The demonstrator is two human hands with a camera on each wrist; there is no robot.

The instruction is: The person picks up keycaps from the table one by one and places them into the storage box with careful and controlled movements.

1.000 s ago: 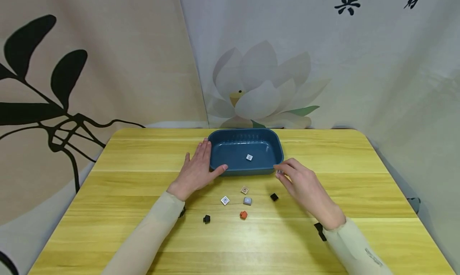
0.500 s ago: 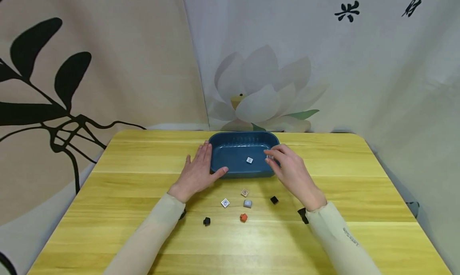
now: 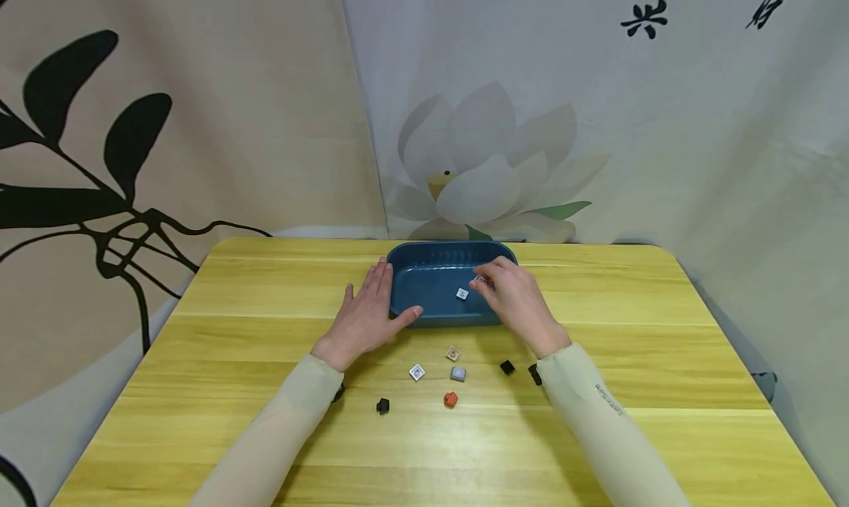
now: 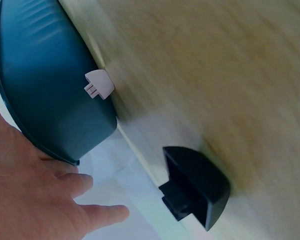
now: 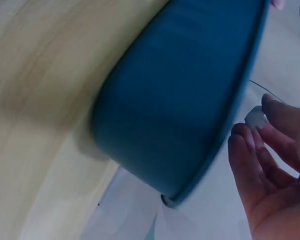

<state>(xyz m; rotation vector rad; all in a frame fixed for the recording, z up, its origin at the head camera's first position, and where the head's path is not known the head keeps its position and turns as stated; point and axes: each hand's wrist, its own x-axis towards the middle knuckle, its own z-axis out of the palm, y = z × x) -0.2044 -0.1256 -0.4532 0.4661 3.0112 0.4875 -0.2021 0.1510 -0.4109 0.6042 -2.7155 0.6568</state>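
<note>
The table's (image 3: 179,389) left edge slants away from the person, and a broad stretch of wood runs from it to the left sleeve (image 3: 278,418). The left hand (image 3: 361,315), fingers outstretched and grasping nothing, rests along the left rim of a blue tray (image 3: 458,320), thumb at its front rim. The tray stands near the middle of the table's far edge, with wood reaching to both far corners. The right hand (image 3: 520,301) is over the tray's right half, fingertips pinching a pale cap (image 5: 255,118) above the rim. Right of that arm, another broad stretch reaches the right edge.

Between the sleeves, left to right, lie a black cap (image 3: 382,406) near the left sleeve, a white cap (image 3: 416,372), then an orange cap (image 3: 451,399), a beige cap (image 3: 453,354) nearest the tray and a grey cap (image 3: 458,374) between those two. The tray's front wall stands between these and a second white cap (image 3: 462,294) on its floor. A square black cap (image 3: 507,367) lies near the right wrist. A cloth backdrop (image 3: 298,124) hangs behind the far edge.
</note>
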